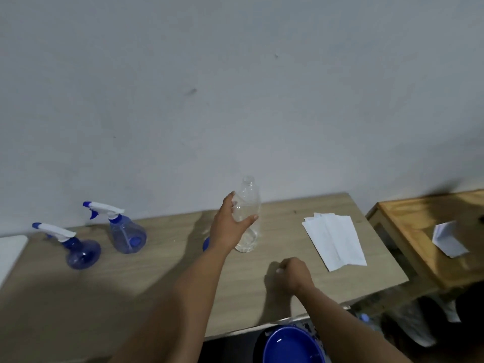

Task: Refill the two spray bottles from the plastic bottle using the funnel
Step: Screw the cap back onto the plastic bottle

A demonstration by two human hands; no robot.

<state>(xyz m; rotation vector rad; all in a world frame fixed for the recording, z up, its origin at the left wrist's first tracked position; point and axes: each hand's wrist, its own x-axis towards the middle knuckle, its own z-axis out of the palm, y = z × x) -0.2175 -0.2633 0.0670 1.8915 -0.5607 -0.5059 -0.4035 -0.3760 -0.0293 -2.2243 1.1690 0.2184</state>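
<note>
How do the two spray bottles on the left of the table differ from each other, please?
The near spray bottle is a deeper blue with a squat, rounded base and thin neck; the far spray bottle is paler and more see-through, with a taller, cone-like body. The near one stands closer to the table's left edge, the far one nearer the wall. Both stand upright, with white-and-blue trigger heads on, nozzles pointing left.
</note>
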